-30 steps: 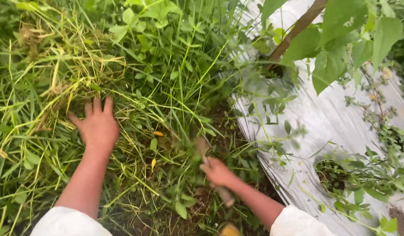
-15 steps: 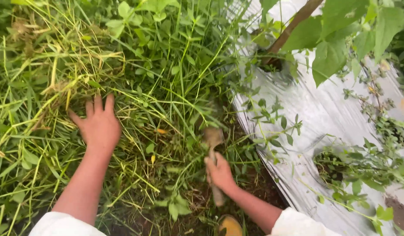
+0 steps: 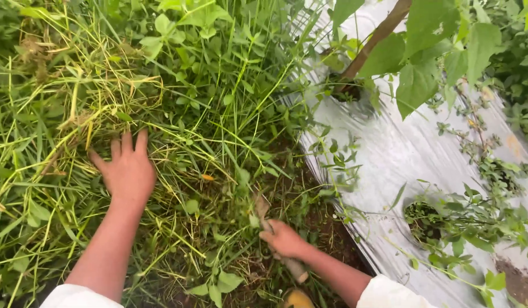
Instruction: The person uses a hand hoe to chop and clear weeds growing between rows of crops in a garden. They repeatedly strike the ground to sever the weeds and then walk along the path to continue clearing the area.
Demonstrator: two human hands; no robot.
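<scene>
My right hand (image 3: 284,238) gripped a wooden-handled hand tool (image 3: 275,236), blade buried in weeds (image 3: 218,171); my left hand (image 3: 127,168), fingers spread, pressed grass flat beside silver mulch sheeting (image 3: 401,154).

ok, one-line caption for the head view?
Left hand presses cut grass flat while right hand grips a wooden-handled tool in weeds beside silver mulch film.

head cam | looks steeply down | close above weeds (image 3: 218,114)
</scene>
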